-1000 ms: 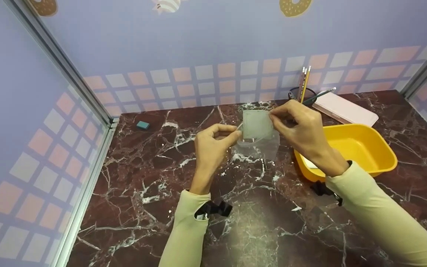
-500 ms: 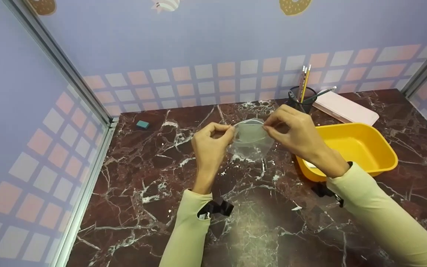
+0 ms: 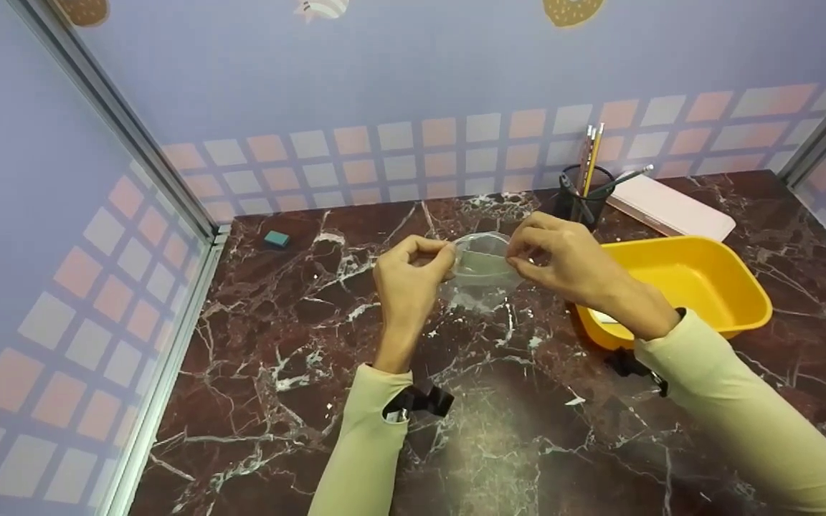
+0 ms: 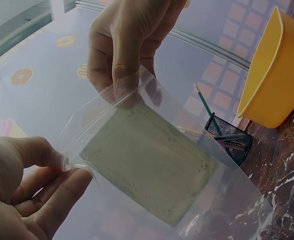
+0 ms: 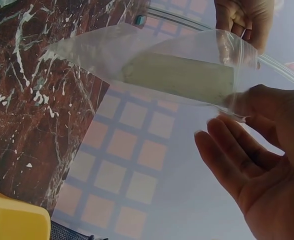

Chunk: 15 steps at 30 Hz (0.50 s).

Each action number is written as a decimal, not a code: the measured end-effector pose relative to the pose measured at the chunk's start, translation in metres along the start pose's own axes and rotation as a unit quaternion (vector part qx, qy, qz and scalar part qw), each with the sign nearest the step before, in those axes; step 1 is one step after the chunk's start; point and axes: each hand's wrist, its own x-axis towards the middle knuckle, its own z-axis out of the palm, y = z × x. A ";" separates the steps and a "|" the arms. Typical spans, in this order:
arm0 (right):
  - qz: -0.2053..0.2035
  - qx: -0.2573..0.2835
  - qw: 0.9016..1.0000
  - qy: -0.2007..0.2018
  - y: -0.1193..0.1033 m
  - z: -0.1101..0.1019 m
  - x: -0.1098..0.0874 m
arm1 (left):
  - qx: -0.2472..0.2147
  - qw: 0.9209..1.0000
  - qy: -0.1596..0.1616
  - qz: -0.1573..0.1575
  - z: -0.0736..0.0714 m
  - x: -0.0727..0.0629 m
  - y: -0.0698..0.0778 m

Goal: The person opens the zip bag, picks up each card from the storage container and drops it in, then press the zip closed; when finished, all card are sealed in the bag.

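A clear zip-lock bag [image 3: 483, 295] hangs above the tabletop between my two hands, its mouth spread into a loop. Inside lies a flat, greyish-green rectangular piece [image 4: 147, 162], seen through the plastic in both wrist views; its material is unclear. My left hand [image 3: 410, 287] pinches the left side of the bag's mouth between thumb and fingers. At the opposite side of the mouth, my right hand [image 3: 563, 259] pinches the rim with thumb and forefinger; its other fingers are spread in the right wrist view [image 5: 237, 155].
To the right stands a yellow basin [image 3: 700, 287] with something white in it, partly behind my right wrist. Behind it are a black mesh pen cup [image 3: 585, 197] holding pencils and a pale pink case [image 3: 671, 206]. A small teal block [image 3: 276, 239] lies at the back left.
The greyish-green piece has gone down from above the bag's mouth into the bag. My right hand has lowered and shifted slightly left, from the piece to the bag's rim.
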 end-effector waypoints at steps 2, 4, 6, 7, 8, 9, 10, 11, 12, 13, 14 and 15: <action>0.002 -0.008 1.000 -0.015 0.000 -0.001 0.001 | -0.009 1.000 -0.003 -0.002 0.000 0.000 0.000; 0.006 -0.016 0.999 -0.031 -0.001 -0.002 0.003 | -0.014 1.000 -0.006 -0.005 0.000 0.000 -0.001; 0.010 -0.020 0.999 -0.050 -0.001 -0.002 0.003 | -0.019 1.000 -0.012 -0.008 0.001 0.000 -0.001; 0.011 -0.021 0.998 -0.061 -0.001 -0.002 0.003 | -0.019 1.000 -0.016 -0.010 0.001 0.000 -0.001; 0.011 -0.022 0.997 -0.072 -0.002 -0.001 0.003 | -0.019 1.000 -0.021 -0.012 0.001 0.000 -0.001; 0.011 -0.022 0.996 -0.083 -0.002 -0.001 0.003 | -0.020 0.999 -0.026 -0.015 0.001 0.000 -0.001; 0.009 -0.023 0.995 -0.093 -0.002 -0.002 0.003 | -0.021 0.999 -0.031 -0.016 0.001 -0.001 -0.001; 0.006 -0.023 0.995 -0.101 -0.002 -0.001 0.004 | -0.021 0.999 -0.036 -0.018 0.002 -0.001 -0.001; 0.002 -0.024 0.994 -0.107 -0.002 -0.001 0.004 | -0.021 0.999 -0.040 -0.019 0.002 -0.001 -0.001; -0.003 -0.025 0.994 -0.110 -0.002 -0.001 0.004 | -0.020 0.999 -0.042 -0.021 0.002 -0.001 -0.001; -0.006 -0.027 0.993 -0.111 -0.001 -0.001 0.005 | -0.021 0.999 -0.043 -0.021 0.002 -0.001 -0.001; -0.008 -0.029 0.994 -0.109 -0.001 -0.001 0.005 | -0.023 0.999 -0.044 -0.022 0.002 -0.001 -0.001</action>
